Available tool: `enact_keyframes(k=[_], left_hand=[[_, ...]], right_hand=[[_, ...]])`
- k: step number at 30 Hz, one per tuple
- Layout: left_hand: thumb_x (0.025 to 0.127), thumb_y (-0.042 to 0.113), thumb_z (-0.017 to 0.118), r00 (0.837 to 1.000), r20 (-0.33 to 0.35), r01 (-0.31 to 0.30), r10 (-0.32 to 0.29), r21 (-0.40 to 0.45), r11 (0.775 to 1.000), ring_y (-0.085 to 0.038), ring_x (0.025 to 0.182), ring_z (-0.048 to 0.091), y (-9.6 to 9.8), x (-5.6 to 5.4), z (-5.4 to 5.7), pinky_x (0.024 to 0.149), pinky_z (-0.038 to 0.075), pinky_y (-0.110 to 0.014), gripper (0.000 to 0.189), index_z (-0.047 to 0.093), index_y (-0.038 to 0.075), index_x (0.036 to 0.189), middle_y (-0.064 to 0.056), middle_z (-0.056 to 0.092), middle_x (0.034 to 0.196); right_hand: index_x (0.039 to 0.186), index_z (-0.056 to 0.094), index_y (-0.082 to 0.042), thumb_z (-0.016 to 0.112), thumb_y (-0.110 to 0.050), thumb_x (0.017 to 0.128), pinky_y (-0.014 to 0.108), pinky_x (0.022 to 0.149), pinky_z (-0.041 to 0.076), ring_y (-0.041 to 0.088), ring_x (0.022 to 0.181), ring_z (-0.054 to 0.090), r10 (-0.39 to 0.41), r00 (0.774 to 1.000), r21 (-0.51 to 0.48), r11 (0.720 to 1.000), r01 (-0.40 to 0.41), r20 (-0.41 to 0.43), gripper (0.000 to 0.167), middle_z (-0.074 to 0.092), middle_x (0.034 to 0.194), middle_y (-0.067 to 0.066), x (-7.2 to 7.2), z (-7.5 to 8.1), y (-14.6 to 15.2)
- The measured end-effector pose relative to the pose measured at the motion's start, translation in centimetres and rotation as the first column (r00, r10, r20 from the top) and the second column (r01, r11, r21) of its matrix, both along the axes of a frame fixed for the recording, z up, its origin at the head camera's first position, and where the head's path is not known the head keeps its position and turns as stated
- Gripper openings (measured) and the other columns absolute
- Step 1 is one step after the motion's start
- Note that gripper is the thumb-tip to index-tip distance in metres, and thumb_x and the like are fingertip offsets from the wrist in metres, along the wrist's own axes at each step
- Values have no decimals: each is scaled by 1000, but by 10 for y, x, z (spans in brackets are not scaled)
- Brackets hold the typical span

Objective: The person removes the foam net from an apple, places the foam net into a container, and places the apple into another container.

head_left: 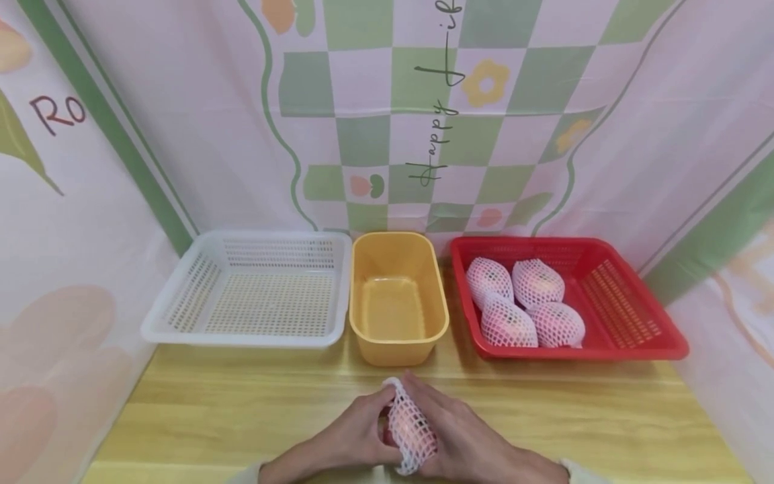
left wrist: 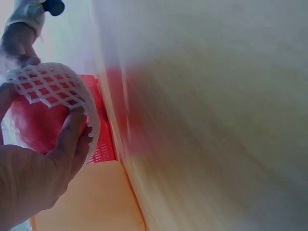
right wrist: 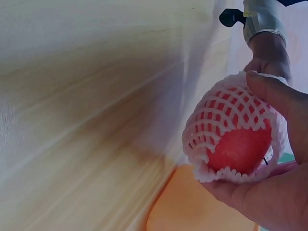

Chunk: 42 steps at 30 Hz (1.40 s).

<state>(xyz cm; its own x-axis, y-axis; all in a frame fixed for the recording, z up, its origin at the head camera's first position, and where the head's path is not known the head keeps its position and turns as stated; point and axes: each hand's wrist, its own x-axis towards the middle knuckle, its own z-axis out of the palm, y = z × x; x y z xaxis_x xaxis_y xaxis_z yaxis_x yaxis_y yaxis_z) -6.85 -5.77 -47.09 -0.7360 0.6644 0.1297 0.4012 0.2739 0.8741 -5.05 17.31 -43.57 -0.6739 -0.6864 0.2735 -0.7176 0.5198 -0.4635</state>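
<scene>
A red apple (right wrist: 240,149) sits partly inside a white foam net sleeve (head_left: 412,430), held between both hands above the table's front. My left hand (head_left: 357,430) pinches the sleeve's edge, with fingertips slipped under the mesh in the left wrist view. Bare red skin (left wrist: 36,120) shows there below the net. On the other side, my right hand (head_left: 468,433) grips the netted apple, thumb on the mesh and fingers beneath. Beyond the hands stands a yellow bin (head_left: 399,343) with nothing in it.
Several netted fruits (head_left: 538,286) lie in the left part of a red basket (head_left: 641,353) at the right. A white basket (head_left: 242,339) with nothing inside stands at the left. A patterned cloth (head_left: 423,134) hangs behind the wooden table (head_left: 242,390).
</scene>
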Motion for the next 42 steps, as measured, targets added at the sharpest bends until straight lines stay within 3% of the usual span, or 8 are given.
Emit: enact_keyframes(k=[5,12,22,27,30,35,42], left_hand=[[73,7,86,1000,2,-12,12,20,1000,7,79,51,-1,1,1,65,50,-13,51,58,14,115,15,55,95],[73,14,87,998,30,-47,46,33,998,3,91,56,-2,3,3,79,54,-19,54,61,19,120,13,60,103],[76,14,88,979,163,-141,125,94,985,-7,109,65,-1,4,5,96,56,-25,60,61,23,129,2,67,124],[74,10,86,965,214,-173,149,97,980,-13,116,66,-3,5,10,101,56,-27,65,61,21,133,-4,67,132],[74,9,84,959,238,-185,156,102,977,-17,119,67,-4,4,11,101,55,-26,67,60,20,135,-7,66,134],[73,7,81,956,232,-203,179,83,976,-18,118,67,-6,3,13,101,55,-27,65,60,19,133,-6,66,132],[73,6,79,954,235,-210,186,82,974,-17,116,68,-8,2,14,99,55,-26,63,61,18,132,-5,66,129]], right_hand=[[160,39,1,94,-40,81,47,99,60,38,130,64,29,998,-16,999,-30,-47,105,56,151,27,-2,3,4],[157,45,2,89,-46,84,40,97,61,35,127,66,40,996,-56,997,-44,-74,98,59,148,25,-2,5,7],[153,56,-10,84,-38,90,38,98,60,31,127,66,19,997,-160,987,-7,71,75,62,146,19,-2,13,14],[150,60,-11,84,-34,90,18,103,52,30,125,68,33,997,-205,979,-18,70,68,63,146,16,-4,14,19],[146,65,-11,84,-28,90,10,104,46,29,122,70,39,999,-224,974,-33,23,62,66,143,16,-6,13,23],[135,73,-9,87,-9,84,13,103,49,28,114,74,50,996,-291,954,-69,-74,52,71,133,18,-11,9,27],[124,78,-6,85,7,79,19,96,56,25,108,76,42,997,-394,917,-61,-58,47,76,121,13,-15,10,28]])
